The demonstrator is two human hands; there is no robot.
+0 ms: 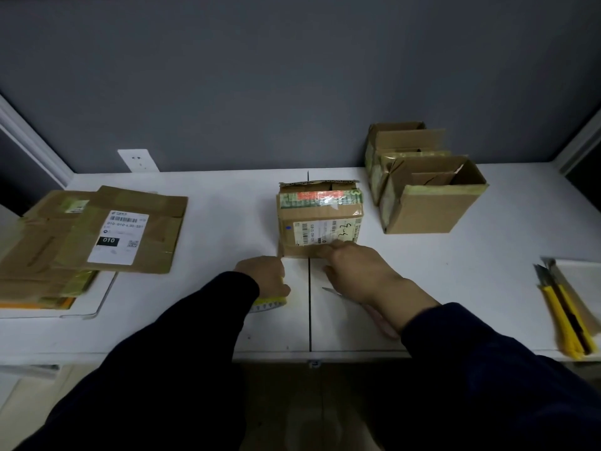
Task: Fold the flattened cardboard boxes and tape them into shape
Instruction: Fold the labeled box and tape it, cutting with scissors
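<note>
Table, white w/ a seam down the middle, carries everything. Flat stack of unfolded boxes sits at the left edge, several deep, top one w/ a white label, so plenty left to do. Two done boxes stand at the back right, open tops up, greenish tape on their edges.

The box in hand stands mid-table on the seam, just ahead of both grips. It's brown, worn and folded into shape. Old green and red tape crosses its upper part, a barcode label w/ handwritten digits is on the near face, and the far top edge is ragged. Prob. light cardboard that gives under pressure.

Step, as I read it: taping this box, smoothing a strip onto the near face. Right grip has fingers straight, tips pressing the near face low down, holding nothing. Left grip is at the box's near left corner, fingers curled round the roll, yellowish and mostly hidden under the palm. Can't tell if a strip runs from roll to box.

Next move prob. needs a cut. Knives, yellow, lie at the right edge, well apart. A blade tip pokes out under the right wrist, near. One grip should press on so the box doesn't slide.
</note>
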